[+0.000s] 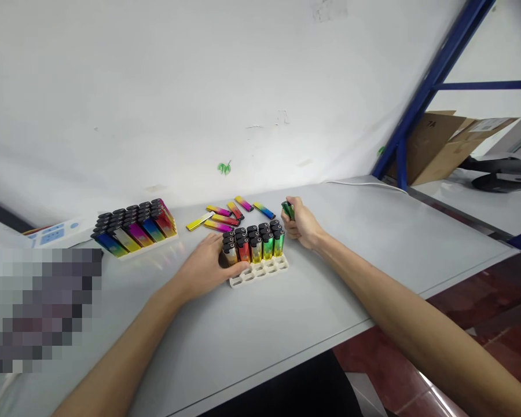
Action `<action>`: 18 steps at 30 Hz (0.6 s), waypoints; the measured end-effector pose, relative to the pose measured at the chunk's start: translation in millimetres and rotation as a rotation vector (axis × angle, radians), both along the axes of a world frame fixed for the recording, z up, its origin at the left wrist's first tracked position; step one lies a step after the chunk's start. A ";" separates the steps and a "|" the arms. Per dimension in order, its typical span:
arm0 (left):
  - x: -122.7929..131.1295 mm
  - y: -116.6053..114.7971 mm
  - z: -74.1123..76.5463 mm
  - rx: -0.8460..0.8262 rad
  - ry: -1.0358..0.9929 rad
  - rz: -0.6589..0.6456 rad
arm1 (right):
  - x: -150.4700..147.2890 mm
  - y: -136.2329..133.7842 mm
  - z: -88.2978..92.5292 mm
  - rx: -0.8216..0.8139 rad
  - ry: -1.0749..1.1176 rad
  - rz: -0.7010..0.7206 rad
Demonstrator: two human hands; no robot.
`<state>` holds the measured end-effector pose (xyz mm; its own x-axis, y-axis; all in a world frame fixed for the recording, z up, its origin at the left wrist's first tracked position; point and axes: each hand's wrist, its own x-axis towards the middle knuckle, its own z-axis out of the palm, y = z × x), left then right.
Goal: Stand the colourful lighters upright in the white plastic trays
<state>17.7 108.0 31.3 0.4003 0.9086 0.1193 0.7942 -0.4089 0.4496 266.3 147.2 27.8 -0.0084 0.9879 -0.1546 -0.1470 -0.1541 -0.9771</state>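
Observation:
A white lighter tray [260, 272] stands on the table, holding several upright lighters [256, 250] with black tops and shiny coloured bodies. Its front slots hold no lighters. My left hand [206, 263] grips the tray's left end, the thumb along the front and the fingers partly hidden behind the lighters. To the right of the tray and slightly above the table, my right hand [301, 223] is closed around a green lighter [288, 209], whose lower part the fingers cover. Loose lighters [226, 219] in yellow, pink, red and blue lie behind the tray.
Another tray [150, 248], full of coloured lighters, stands at the left beside a white power strip [54, 231]. A pixelated area covers the far left. Behind the table [330, 289] rises a white wall; a blue metal frame [417, 110] and cardboard boxes [438, 145] are at the right.

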 end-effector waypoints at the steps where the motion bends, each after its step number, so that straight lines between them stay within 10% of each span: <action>1: 0.2 -0.3 0.6 -0.004 -0.005 -0.008 | -0.2 -0.3 -0.3 0.001 0.003 0.001; 18: -7.1 -0.8 11.3 -0.112 0.038 0.000 | 0.8 -1.2 0.5 0.179 -0.067 -0.076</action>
<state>10.6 107.1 42.7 0.4028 0.9153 0.0021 0.8115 -0.3581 0.4618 267.2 146.0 28.3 0.0714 0.9971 0.0258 -0.0850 0.0319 -0.9959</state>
